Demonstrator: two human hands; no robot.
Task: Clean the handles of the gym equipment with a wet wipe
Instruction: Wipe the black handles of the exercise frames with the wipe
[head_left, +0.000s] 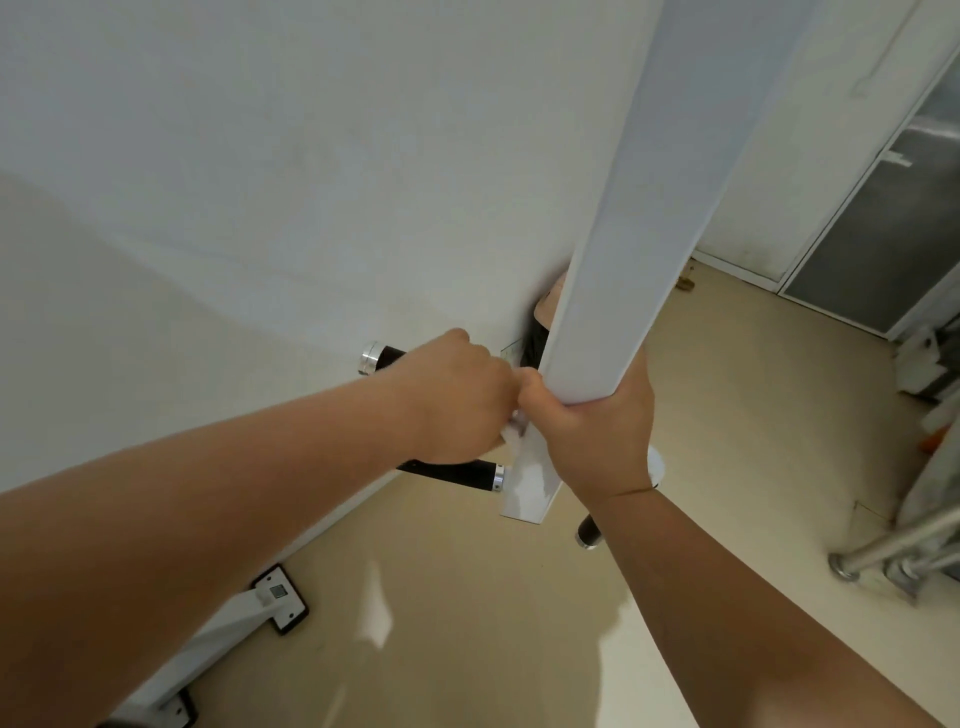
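Left hand (457, 400) curled over upper black handle (387, 358), back of hand up, fingers mostly hidden. White wipe (511, 434) peeks out bunched at finger side of left hand, touching white post (623, 234). Right hand (592, 431) grips post, fingers wrapped tight around it, thumb just beside left hand. Lower black handle (457, 473) juts from post below left wrist. Third handle (588, 532) shows beside right wrist. White base foot (275, 600) on beige floor (467, 597), against wall (260, 156).

text: none legible | foot plate (292, 614): small square patch; unreadable
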